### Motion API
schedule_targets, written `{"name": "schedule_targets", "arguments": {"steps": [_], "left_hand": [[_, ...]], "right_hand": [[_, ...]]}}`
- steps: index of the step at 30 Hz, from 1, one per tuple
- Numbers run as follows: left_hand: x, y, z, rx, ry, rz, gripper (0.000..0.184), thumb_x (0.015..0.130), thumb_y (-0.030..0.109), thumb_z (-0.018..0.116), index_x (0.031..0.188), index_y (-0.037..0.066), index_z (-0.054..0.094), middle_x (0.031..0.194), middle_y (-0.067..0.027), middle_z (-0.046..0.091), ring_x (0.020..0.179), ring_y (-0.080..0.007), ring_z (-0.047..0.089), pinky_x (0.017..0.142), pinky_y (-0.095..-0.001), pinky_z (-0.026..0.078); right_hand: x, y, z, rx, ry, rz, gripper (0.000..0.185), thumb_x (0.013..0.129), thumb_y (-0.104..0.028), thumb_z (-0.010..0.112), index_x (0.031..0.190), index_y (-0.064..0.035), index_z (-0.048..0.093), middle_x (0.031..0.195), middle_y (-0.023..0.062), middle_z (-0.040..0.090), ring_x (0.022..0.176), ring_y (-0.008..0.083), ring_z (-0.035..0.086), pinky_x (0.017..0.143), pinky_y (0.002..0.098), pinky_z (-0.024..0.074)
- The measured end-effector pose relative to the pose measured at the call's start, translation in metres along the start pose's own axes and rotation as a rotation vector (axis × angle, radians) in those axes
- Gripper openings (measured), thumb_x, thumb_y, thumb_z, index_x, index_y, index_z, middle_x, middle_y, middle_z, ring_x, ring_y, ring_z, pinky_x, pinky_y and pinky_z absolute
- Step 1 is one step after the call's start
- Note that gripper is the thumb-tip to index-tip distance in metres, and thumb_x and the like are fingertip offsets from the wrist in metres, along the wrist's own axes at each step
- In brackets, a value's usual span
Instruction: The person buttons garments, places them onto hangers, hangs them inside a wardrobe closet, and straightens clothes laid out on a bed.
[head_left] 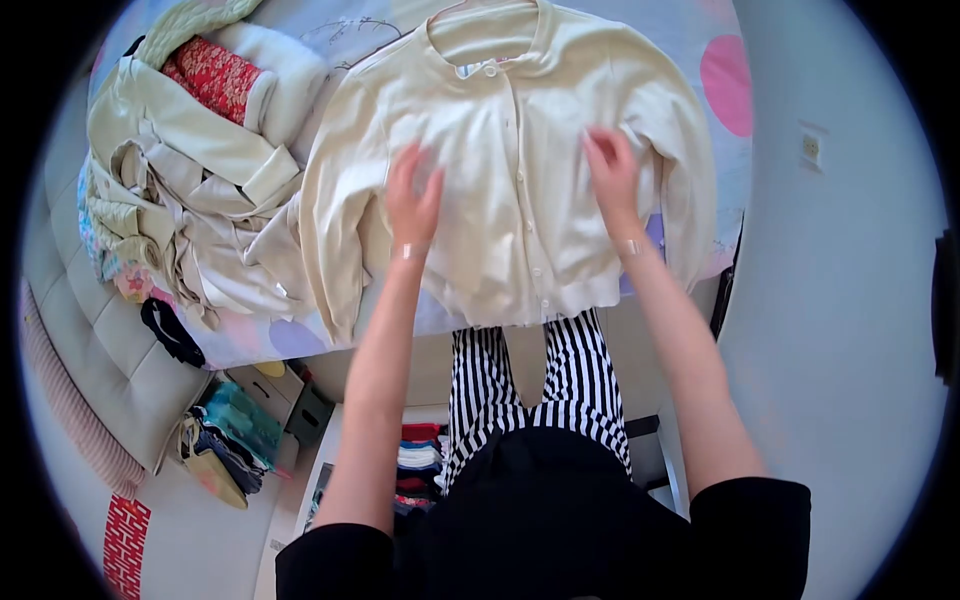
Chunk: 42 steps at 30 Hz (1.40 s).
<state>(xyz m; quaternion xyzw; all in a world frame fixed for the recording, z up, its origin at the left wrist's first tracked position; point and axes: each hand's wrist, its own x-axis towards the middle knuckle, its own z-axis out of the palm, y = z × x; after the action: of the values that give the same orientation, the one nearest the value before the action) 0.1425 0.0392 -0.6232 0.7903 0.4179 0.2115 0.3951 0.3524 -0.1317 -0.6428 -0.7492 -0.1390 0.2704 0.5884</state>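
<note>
A cream buttoned cardigan point(480, 190) lies spread front side up on the bed, its sleeves down at both sides. Part of a pinkish hanger point(463, 7) shows at its neckline. My left hand point(413, 200) is over the left front panel, thumb and fingers apart and slightly blurred. Over the right front panel is my right hand point(613, 180), its fingers loosely bent with a gap by the thumb. Neither hand visibly grips the fabric; whether the fingertips touch it I cannot tell.
Cream and beige clothes point(200, 220) are heaped on the left of the bed, with a red patterned roll point(215, 82) behind. A black band point(172, 332) lies at the bed's edge. Below are folded clothes point(418, 460) in an open drawer. A pale wall point(830, 300) stands right.
</note>
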Motion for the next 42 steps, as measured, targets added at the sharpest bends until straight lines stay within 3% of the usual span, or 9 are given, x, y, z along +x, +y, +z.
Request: {"name": "schedule_targets", "arguments": {"steps": [5, 9, 16, 18, 20, 24, 26, 37, 42], "left_hand": [[-0.192, -0.070, -0.032, -0.369, 0.121, -0.864, 0.026, 0.085, 0.017, 0.065, 0.101, -0.001, 0.059, 0.095, -0.0051, 0.061, 0.085, -0.0115, 0.055, 0.077, -0.0268, 0.046], [-0.214, -0.061, -0.026, -0.094, -0.222, -0.869, 0.022, 0.091, 0.026, 0.056, 0.091, 0.004, 0.057, 0.075, 0.0030, 0.056, 0.066, -0.0064, 0.050, 0.060, -0.0208, 0.041], [-0.248, -0.083, -0.059, -0.463, 0.108, -1.113, 0.019, 0.092, 0.022, 0.053, 0.091, 0.003, 0.058, 0.070, 0.0031, 0.053, 0.057, -0.0061, 0.045, 0.052, -0.0209, 0.039], [-0.245, -0.081, -0.049, -0.387, 0.173, -1.098, 0.015, 0.090, 0.014, 0.053, 0.097, 0.001, 0.058, 0.075, -0.0028, 0.057, 0.061, -0.0117, 0.052, 0.058, -0.0244, 0.045], [-0.223, -0.052, -0.046, 0.444, 0.239, -0.386, 0.018, 0.088, 0.010, 0.055, 0.102, -0.001, 0.057, 0.090, -0.0072, 0.060, 0.078, -0.0148, 0.059, 0.064, -0.0268, 0.049], [-0.162, 0.060, 0.006, -0.101, -0.264, -0.072, 0.022, 0.078, 0.002, 0.059, 0.100, 0.002, 0.057, 0.091, -0.0135, 0.060, 0.082, -0.0266, 0.060, 0.072, -0.0344, 0.049], [-0.131, 0.070, 0.041, -0.040, -0.306, 0.100, 0.028, 0.073, 0.003, 0.063, 0.100, 0.002, 0.055, 0.094, -0.0158, 0.057, 0.086, -0.0317, 0.058, 0.073, -0.0372, 0.048], [-0.110, 0.009, 0.076, 0.284, -0.114, -0.143, 0.019, 0.075, 0.006, 0.061, 0.092, 0.001, 0.054, 0.087, -0.0150, 0.056, 0.081, -0.0315, 0.057, 0.073, -0.0394, 0.046], [-0.121, 0.035, 0.057, -0.145, -0.062, -0.169, 0.013, 0.079, 0.009, 0.062, 0.088, 0.000, 0.062, 0.072, -0.0107, 0.058, 0.060, -0.0217, 0.056, 0.059, -0.0313, 0.047]], "right_hand": [[-0.188, 0.071, -0.102, -0.500, 0.127, 0.305, 0.026, 0.080, -0.013, 0.066, 0.101, 0.0001, 0.057, 0.090, 0.0062, 0.059, 0.078, 0.0152, 0.056, 0.071, 0.0278, 0.0469], [-0.212, 0.074, -0.089, -0.283, 0.075, 0.564, 0.021, 0.080, -0.011, 0.066, 0.093, 0.0030, 0.059, 0.081, 0.0057, 0.062, 0.072, 0.0116, 0.056, 0.067, 0.0248, 0.0460], [-0.234, 0.073, -0.144, -0.052, 0.368, 0.713, 0.015, 0.082, -0.008, 0.062, 0.094, 0.0003, 0.058, 0.077, 0.0020, 0.059, 0.067, 0.0105, 0.055, 0.062, 0.0230, 0.0460], [-0.233, 0.082, -0.147, -0.210, 0.242, 0.686, 0.016, 0.083, -0.008, 0.061, 0.096, -0.0001, 0.057, 0.079, 0.0040, 0.059, 0.069, 0.0142, 0.057, 0.063, 0.0253, 0.0480], [-0.212, 0.064, -0.130, -0.728, 0.377, -0.012, 0.013, 0.081, -0.007, 0.061, 0.092, -0.0004, 0.056, 0.078, 0.0055, 0.059, 0.066, 0.0169, 0.056, 0.060, 0.0276, 0.0476], [-0.176, -0.011, -0.045, -0.429, -0.154, 0.181, 0.020, 0.077, -0.007, 0.061, 0.097, -0.0035, 0.056, 0.093, 0.0103, 0.057, 0.086, 0.0249, 0.058, 0.076, 0.0343, 0.0470], [-0.158, -0.002, -0.008, -0.675, -0.194, -0.184, 0.024, 0.075, -0.007, 0.061, 0.098, -0.0058, 0.056, 0.096, 0.0107, 0.056, 0.095, 0.0279, 0.055, 0.081, 0.0379, 0.0452], [-0.126, 0.031, -0.007, -0.689, -0.183, -0.107, 0.016, 0.076, -0.008, 0.056, 0.091, -0.0072, 0.057, 0.090, 0.0117, 0.058, 0.083, 0.0309, 0.058, 0.073, 0.0403, 0.0478], [-0.152, -0.012, 0.006, -0.599, -0.465, -0.005, 0.015, 0.079, -0.013, 0.055, 0.091, -0.0062, 0.060, 0.088, 0.0124, 0.059, 0.082, 0.0309, 0.059, 0.071, 0.0403, 0.0483]]}}
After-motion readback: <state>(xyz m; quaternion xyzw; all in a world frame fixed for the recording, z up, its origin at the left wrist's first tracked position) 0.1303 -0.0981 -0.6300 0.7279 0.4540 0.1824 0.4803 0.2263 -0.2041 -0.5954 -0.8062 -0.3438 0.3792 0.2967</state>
